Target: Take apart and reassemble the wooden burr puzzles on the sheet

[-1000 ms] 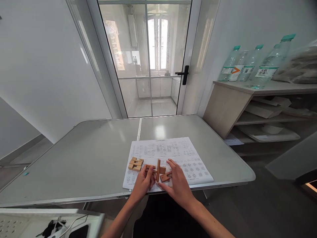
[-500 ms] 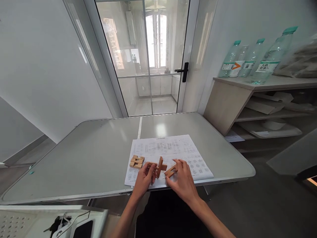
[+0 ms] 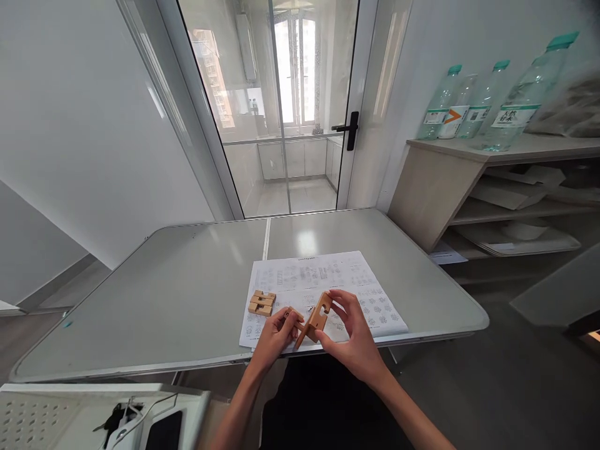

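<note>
Over the near edge of a grey folding table [image 3: 187, 294] lies a printed instruction sheet [image 3: 323, 275]. My left hand [image 3: 274, 337] is closed on a partly joined set of notched wooden puzzle pieces [image 3: 300, 328], held just above the sheet. My right hand [image 3: 354, 334] pinches another notched wooden piece [image 3: 320, 314] and holds it tilted against that set. A small stack of several more wooden pieces [image 3: 261, 302] rests on the sheet to the left of my hands.
A glass door with a black handle [image 3: 349, 128] stands behind the table. A wooden shelf [image 3: 469, 187] on the right carries several water bottles [image 3: 482, 103]. At the lower left, a white tray [image 3: 94, 419] holds dark items.
My right hand lifted a loose wooden piece from the sheet and brought it up against the pieces in my left hand. The camera shifted slightly.
</note>
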`<action>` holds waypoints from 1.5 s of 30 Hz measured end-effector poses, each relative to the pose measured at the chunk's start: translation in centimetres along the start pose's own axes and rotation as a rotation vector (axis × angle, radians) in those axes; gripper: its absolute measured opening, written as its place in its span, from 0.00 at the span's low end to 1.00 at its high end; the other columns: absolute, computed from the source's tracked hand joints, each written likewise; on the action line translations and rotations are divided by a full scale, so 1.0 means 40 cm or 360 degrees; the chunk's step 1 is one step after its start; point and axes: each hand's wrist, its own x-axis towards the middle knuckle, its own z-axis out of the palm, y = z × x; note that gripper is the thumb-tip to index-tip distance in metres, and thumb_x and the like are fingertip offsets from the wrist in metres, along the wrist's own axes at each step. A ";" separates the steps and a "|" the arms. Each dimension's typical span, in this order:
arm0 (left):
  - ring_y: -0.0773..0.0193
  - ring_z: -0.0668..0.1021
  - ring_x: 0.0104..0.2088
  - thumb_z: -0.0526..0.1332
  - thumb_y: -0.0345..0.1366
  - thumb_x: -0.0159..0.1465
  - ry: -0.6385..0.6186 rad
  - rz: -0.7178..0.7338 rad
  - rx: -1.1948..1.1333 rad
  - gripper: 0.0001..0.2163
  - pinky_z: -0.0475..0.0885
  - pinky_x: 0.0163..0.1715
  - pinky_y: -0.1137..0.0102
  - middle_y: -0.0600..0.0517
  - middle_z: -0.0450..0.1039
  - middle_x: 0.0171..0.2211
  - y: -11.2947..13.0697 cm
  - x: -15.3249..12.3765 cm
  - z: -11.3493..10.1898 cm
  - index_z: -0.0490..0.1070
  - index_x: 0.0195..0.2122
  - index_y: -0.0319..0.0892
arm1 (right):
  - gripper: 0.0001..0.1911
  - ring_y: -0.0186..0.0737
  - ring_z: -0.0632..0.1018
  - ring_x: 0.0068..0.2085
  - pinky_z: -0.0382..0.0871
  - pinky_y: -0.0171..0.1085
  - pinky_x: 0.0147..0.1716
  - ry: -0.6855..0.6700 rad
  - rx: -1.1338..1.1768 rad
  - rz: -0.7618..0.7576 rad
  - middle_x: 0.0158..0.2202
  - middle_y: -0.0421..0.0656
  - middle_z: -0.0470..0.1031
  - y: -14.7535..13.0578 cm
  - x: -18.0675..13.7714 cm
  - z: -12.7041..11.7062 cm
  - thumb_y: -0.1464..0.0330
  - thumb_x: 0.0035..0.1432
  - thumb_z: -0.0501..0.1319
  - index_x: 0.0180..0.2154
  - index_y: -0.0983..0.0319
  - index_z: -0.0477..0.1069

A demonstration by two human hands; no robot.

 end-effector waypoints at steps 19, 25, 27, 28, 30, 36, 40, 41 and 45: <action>0.70 0.66 0.23 0.60 0.56 0.69 -0.0090 0.0043 0.0022 0.22 0.60 0.25 0.74 0.56 0.67 0.24 -0.007 0.000 -0.010 0.74 0.36 0.39 | 0.37 0.49 0.70 0.65 0.62 0.53 0.68 -0.0307 0.0429 0.0417 0.62 0.43 0.66 0.020 -0.022 0.012 0.69 0.54 0.72 0.61 0.47 0.60; 0.70 0.66 0.22 0.60 0.56 0.69 -0.0082 0.0055 -0.0004 0.21 0.61 0.24 0.74 0.57 0.67 0.24 -0.019 0.005 -0.007 0.72 0.40 0.40 | 0.36 0.46 0.70 0.65 0.62 0.53 0.68 -0.0230 0.0474 0.0461 0.60 0.42 0.67 0.031 -0.029 0.031 0.69 0.54 0.71 0.61 0.47 0.60; 0.69 0.67 0.23 0.59 0.56 0.69 -0.0080 0.0065 -0.0004 0.21 0.62 0.24 0.74 0.56 0.67 0.25 -0.020 0.005 -0.006 0.72 0.41 0.40 | 0.36 0.46 0.70 0.64 0.61 0.53 0.69 -0.0240 0.0478 0.0466 0.59 0.41 0.67 0.030 -0.024 0.029 0.69 0.53 0.71 0.60 0.48 0.60; 0.69 0.67 0.23 0.59 0.56 0.70 -0.0080 0.0070 -0.0002 0.21 0.63 0.25 0.74 0.56 0.67 0.25 -0.021 0.005 -0.006 0.72 0.41 0.40 | 0.37 0.45 0.71 0.63 0.61 0.53 0.69 -0.0256 0.0482 0.0472 0.58 0.41 0.67 0.030 -0.021 0.027 0.69 0.53 0.72 0.60 0.48 0.60; 0.69 0.67 0.24 0.59 0.56 0.70 -0.0082 0.0080 0.0000 0.20 0.62 0.25 0.74 0.56 0.67 0.25 -0.020 0.005 -0.006 0.72 0.40 0.40 | 0.37 0.45 0.72 0.62 0.61 0.53 0.69 -0.0293 0.0495 0.0486 0.56 0.41 0.66 0.027 -0.015 0.022 0.69 0.51 0.72 0.59 0.48 0.60; 0.69 0.66 0.24 0.58 0.56 0.70 -0.0095 0.0094 -0.0005 0.21 0.61 0.25 0.74 0.56 0.66 0.25 -0.014 0.009 -0.009 0.72 0.37 0.40 | 0.37 0.44 0.73 0.61 0.61 0.53 0.69 -0.0359 0.0497 0.0538 0.54 0.40 0.65 0.018 -0.004 0.016 0.71 0.50 0.72 0.56 0.48 0.58; 0.69 0.65 0.24 0.59 0.57 0.69 -0.0080 0.0087 -0.0006 0.22 0.61 0.25 0.74 0.57 0.65 0.25 -0.010 0.009 -0.009 0.71 0.37 0.40 | 0.38 0.44 0.73 0.61 0.64 0.53 0.67 -0.0371 0.0466 0.0521 0.54 0.40 0.65 0.018 -0.001 0.022 0.70 0.49 0.73 0.56 0.48 0.57; 0.70 0.64 0.24 0.59 0.57 0.69 -0.0073 0.0084 -0.0004 0.22 0.60 0.25 0.74 0.57 0.64 0.25 -0.010 0.008 -0.009 0.71 0.37 0.40 | 0.38 0.44 0.73 0.61 0.64 0.53 0.67 -0.0381 0.0456 0.0519 0.54 0.39 0.65 0.017 -0.001 0.025 0.70 0.49 0.74 0.55 0.48 0.57; 0.70 0.62 0.23 0.59 0.57 0.69 -0.0070 0.0060 0.0007 0.22 0.57 0.23 0.74 0.58 0.62 0.23 -0.011 0.008 -0.010 0.71 0.36 0.40 | 0.34 0.43 0.72 0.61 0.65 0.52 0.66 -0.0384 0.0461 0.0488 0.53 0.40 0.66 0.017 -0.007 0.038 0.71 0.50 0.73 0.52 0.49 0.57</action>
